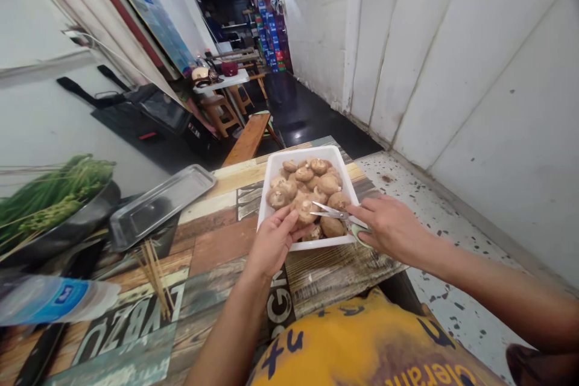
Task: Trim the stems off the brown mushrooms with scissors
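Note:
A white plastic tray (264,196) full of brown mushrooms (329,184) stands near the table's right end. At its near left side my left hand (277,240) pinches one mushroom (304,210) between thumb and fingers, with the pale underside turned up. My right hand (391,226) comes over the tray's right rim, closed around the green handles of a pair of scissors (333,213). Their blades are parted, and the tips lie at the underside of the held mushroom. Part of the scissor handles is hidden by my fingers.
Left on the patterned table (217,253) are a clear plastic tray (158,205), wooden skewers (156,277), a water bottle (58,298), a knife (43,353) and a metal bowl (67,229) of green vegetables (54,193). A wooden bench (248,139) stands beyond; a white wall (434,60) runs along the right.

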Motion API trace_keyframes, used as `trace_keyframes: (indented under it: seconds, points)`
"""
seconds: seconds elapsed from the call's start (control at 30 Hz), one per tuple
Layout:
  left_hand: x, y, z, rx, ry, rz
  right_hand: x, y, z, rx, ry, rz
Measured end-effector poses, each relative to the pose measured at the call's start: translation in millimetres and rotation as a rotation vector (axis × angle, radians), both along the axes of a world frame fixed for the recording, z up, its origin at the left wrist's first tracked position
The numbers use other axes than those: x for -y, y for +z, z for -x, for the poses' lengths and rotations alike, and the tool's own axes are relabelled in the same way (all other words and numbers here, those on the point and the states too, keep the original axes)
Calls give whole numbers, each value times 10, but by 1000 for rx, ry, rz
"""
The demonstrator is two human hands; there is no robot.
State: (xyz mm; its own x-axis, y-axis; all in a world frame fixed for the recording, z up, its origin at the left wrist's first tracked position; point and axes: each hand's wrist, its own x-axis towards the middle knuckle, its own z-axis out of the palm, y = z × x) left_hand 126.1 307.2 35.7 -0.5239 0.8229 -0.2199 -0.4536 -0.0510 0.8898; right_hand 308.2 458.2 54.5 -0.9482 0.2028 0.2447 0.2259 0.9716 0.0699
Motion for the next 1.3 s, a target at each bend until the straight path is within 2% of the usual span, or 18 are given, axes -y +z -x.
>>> trace_keyframes:
  seconds: [0.37, 0.5, 0.63, 0.9, 1.13, 1.2, 1.3]
  points:
    - [-5, -20, -12, -42, -21, 19, 15, 137, 42, 124, 77, -106]
    - [7, -39, -2, -51, -54, 70, -55, 179, 56, 210, 143, -91]
    - [16, -12, 1, -61, -121, 108, -137, 185, 63, 238, 223, -136]
    - [14, 47, -65, -5, -148, 107, -138, 236, 59, 327, 270, -269]
    - [0, 50, -44, 73, -147, 132, -182, 200, 56, 267, 312, -335]
    - [0, 76, -12, 119, -182, 127, -226, 235, 41, 217, 317, -348]
    - [-5, 115, 56, 173, -343, 109, -313, 309, 7, 117, 336, -415]
